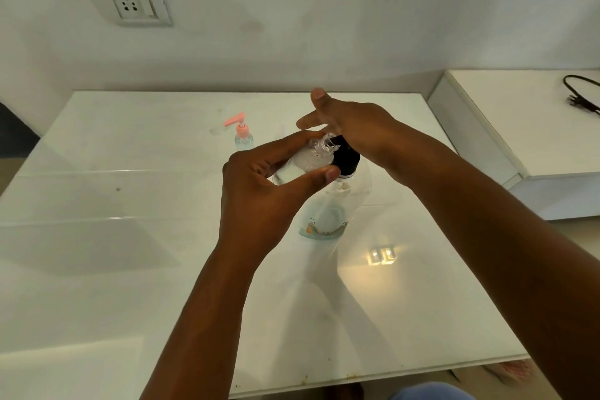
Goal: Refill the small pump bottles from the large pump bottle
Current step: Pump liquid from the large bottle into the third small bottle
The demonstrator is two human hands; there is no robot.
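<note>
A large clear pump bottle (328, 214) with a black pump head (345, 156) stands in the middle of the white table (130, 237). My right hand (354, 127) lies flat on top of the black pump, fingers spread. In my left hand (259, 191) I hold a small clear bottle (302, 162), tilted, its open mouth right at the pump's nozzle. A second small bottle (243, 136), with a pink pump, stands upright farther back on the table, left of my hands.
A wall socket (134, 3) sits on the white wall at upper left. To the right is a lower white ledge (535, 140) with a black cable (584, 94) on it. The table's front edge runs along the bottom.
</note>
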